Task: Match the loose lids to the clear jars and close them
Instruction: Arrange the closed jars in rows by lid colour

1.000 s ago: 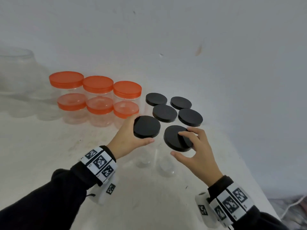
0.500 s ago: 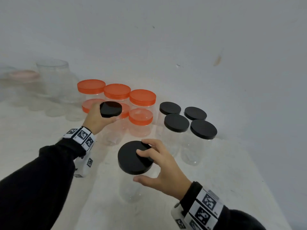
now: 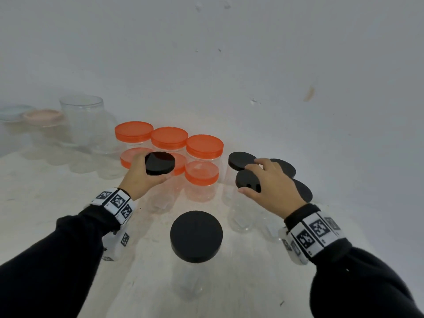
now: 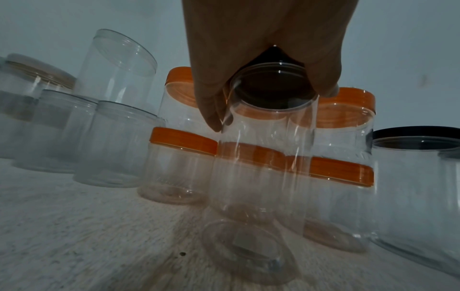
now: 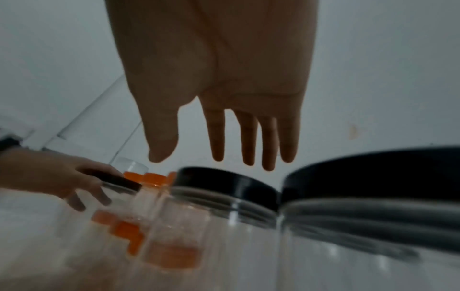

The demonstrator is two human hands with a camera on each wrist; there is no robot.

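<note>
Clear jars with black lids are the task set here, grouped on a white table [image 3: 57,203]. Landmark: orange-lidded jars [image 3: 204,148], a cluster of six in two rows near the back wall.

Left hand [image 3: 137,180] grasps a black lid [image 3: 160,162] by its rim, fingers curled around the edge, directly in front of the orange-lidded jars. Left wrist view: the lid sits at the mouth of a tall clear jar [image 4: 261,157], which looks tilted; cannot tell if the base touches the table or if the lid is fully seated.

Right hand [image 3: 273,182] is released, fingers straight and spread, holding nothing. It hovers over the black-lidded jar group [image 3: 241,160] just right of the orange-lidded jars. Right wrist view: fingertips [image 5: 266,163] hang above the black lids with a gap, not touching.

Capped jar [image 3: 196,236], black lid on, stands alone in front of the orange-lidded jars, nearest the camera, between the two forearms.

Open lidless clear jars [image 3: 81,118] stand left of the orange-lidded jars; farther left are two pale lids [image 3: 42,115], one pinkish, one bluish, blurred.

Both wrists wear bands with black and white square markers [image 3: 114,203]; sleeves are black.
</note>
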